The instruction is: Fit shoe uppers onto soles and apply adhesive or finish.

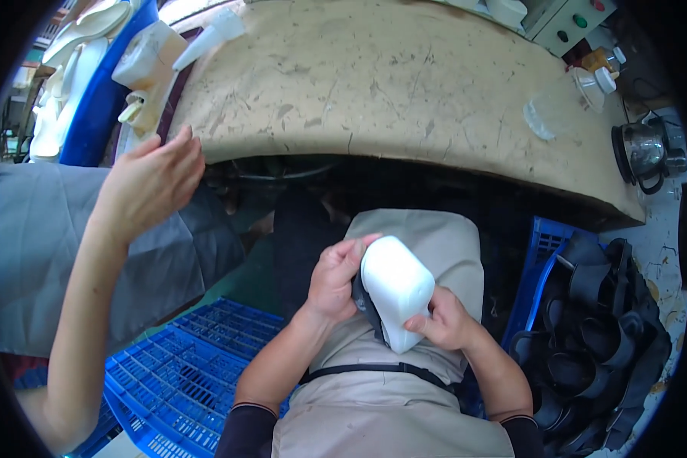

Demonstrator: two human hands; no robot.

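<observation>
Over my lap, both my hands hold a smooth white shoe last (398, 282), its broad rounded end up and to the right. Along the last's left side lies a black shoe upper (369, 309), mostly hidden behind it. My left hand (336, 278) is closed around the upper left edge, pinching the last and the upper, with the thumb near the top. My right hand (444, 320) grips the narrower lower right part, its thumb lying on the white surface and the other fingers out of sight behind.
A worktable (382, 84) with a scuffed tan cover curves ahead. At left, a co-worker's hand (156, 179) reaches over its edge, near a white glue-stained container (141, 57) and a blue bin (103, 99) of white pieces. Blue crates (175, 366) and black uppers (588, 336) flank me.
</observation>
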